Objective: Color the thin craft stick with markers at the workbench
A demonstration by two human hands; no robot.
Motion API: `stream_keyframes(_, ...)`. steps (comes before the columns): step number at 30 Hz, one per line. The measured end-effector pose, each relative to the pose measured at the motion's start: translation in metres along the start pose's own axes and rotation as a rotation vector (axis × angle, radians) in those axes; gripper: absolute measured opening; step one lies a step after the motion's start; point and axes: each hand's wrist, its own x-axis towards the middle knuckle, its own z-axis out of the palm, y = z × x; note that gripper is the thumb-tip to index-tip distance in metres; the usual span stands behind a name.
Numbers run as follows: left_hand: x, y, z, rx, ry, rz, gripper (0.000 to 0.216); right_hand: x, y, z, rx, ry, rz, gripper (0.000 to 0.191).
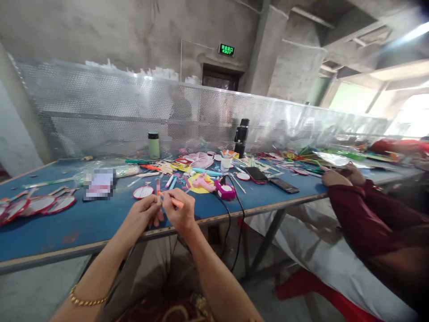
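Note:
My left hand (pixel 145 213) and my right hand (pixel 181 210) meet over the front edge of the blue table (pixel 100 219). Both are closed in a pinch. The left fingers hold a short upright orange stick (pixel 157 188). An orange stick (pixel 174 201) lies slanted across the fingers of the right hand. The two sticks touch between my hands. A gold bracelet (pixel 85 300) sits on my left wrist.
Red and white round discs (pixel 40 205) lie at the left. A pink glue gun (pixel 204 182), a pink device with a black cable (pixel 225 191), two phones (pixel 256 174), a green bottle (pixel 153 145) and a black bottle (pixel 241 136) stand behind. A co-worker's red sleeve (pixel 365 214) is at the right.

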Motion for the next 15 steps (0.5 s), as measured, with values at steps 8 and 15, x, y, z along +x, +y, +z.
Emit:
stream_keyframes(8,-0.0008,0.0029,0.0008,0.006,0.027,-0.001,0.030,-0.0007,0.0001,-0.0001,-0.010,0.004,0.006,0.027)
stream_keyframes(15,0.0015,0.0005,0.0035,-0.107,0.026,0.017,0.025,0.0023,-0.0075,-0.0051,-0.035,0.040,-0.059,0.026)
